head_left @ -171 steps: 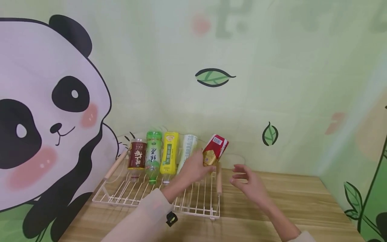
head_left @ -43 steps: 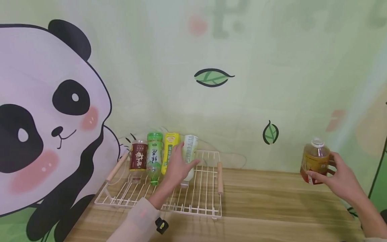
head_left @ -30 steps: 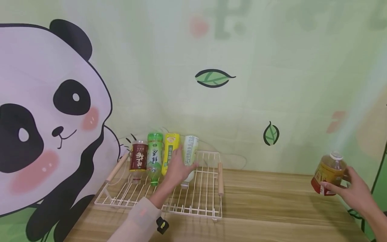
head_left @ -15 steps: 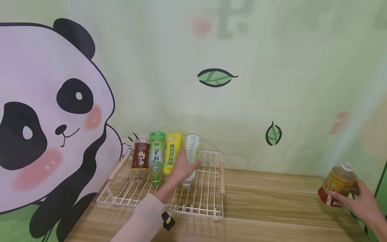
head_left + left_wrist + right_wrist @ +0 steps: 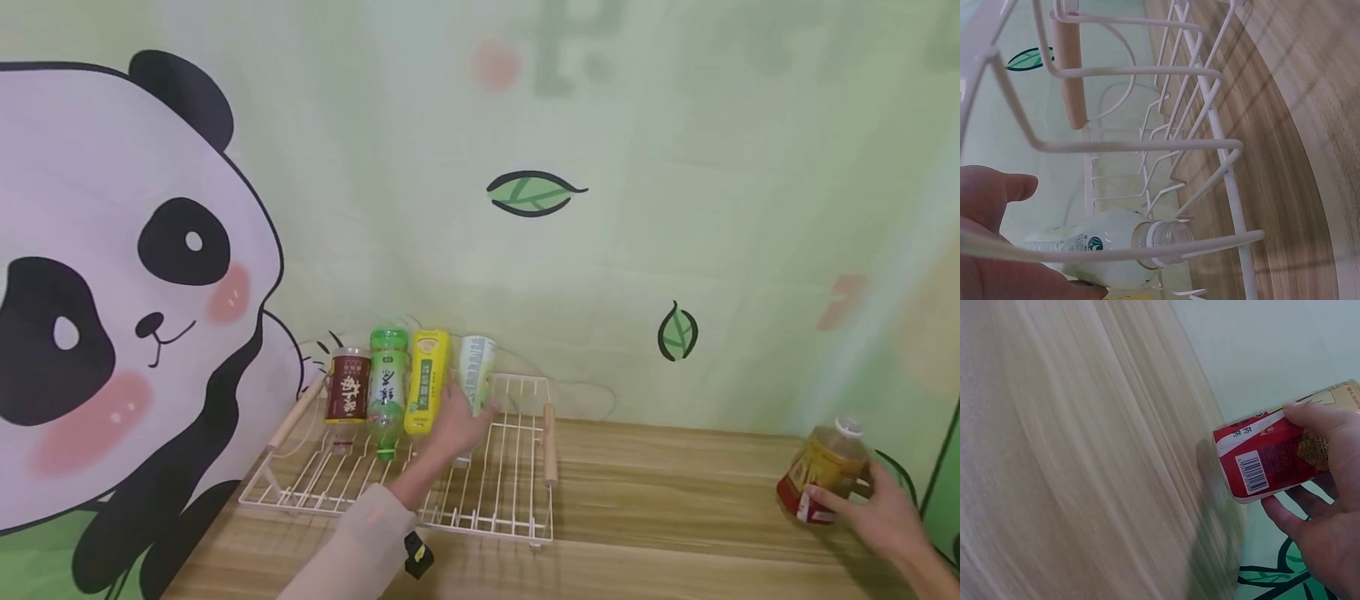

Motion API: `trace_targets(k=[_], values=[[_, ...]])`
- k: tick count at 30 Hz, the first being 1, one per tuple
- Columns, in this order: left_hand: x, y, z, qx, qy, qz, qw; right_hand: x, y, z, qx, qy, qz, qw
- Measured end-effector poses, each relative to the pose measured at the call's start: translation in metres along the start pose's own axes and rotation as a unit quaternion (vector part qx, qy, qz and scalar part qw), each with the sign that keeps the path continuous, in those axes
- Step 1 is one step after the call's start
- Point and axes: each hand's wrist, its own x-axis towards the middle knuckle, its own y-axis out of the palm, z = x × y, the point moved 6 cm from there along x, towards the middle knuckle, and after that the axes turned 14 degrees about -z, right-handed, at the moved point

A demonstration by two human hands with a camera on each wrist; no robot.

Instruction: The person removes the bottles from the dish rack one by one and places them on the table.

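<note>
Red bottle [image 5: 823, 467] could fall if the right hand [image 5: 881, 510], curled round it, slips; can't tell if left hand [image 5: 456, 425] grips white bottle [image 5: 475, 367].

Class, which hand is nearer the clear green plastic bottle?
Left. The left hand is right of the clear green plastic bottle, beyond a yellow plastic bottle; the right hand is much farther right.

Near the back right corner of the counter [image 5: 660, 500], a tilted red-and-amber bottle [image 5: 821, 473] is gripped by the right hand [image 5: 881, 510]; nearer the left edge, a pale bottle [image 5: 475, 367] on a wire rack [image 5: 550, 446] is straddled by the left hand [image 5: 459, 429].
</note>
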Motion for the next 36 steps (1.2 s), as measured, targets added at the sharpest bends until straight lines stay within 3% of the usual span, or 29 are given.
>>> trace_targets(k=[8,13,22,30,36], values=[[0.0,0.0,-0.006,0.046,-0.01,0.021,0.9987,0.0,0.005,0.002,0.008,0.011,0.015,0.9998],[0.006,0.001,-0.013,0.072,0.015,0.03,0.9968,0.0,0.005,0.004,0.01,0.006,0.014,0.9998],[0.01,0.007,-0.015,0.069,0.025,0.025,0.997,-0.004,0.009,0.005,0.041,-0.011,0.017,0.999],[0.01,0.01,-0.004,0.106,0.057,0.01,0.9927,0.002,0.004,0.006,0.018,0.095,0.008,0.9953],[0.009,0.014,-0.003,0.102,0.065,0.019,0.9924,0.003,-0.002,0.003,-0.004,0.071,-0.003,0.9974]])
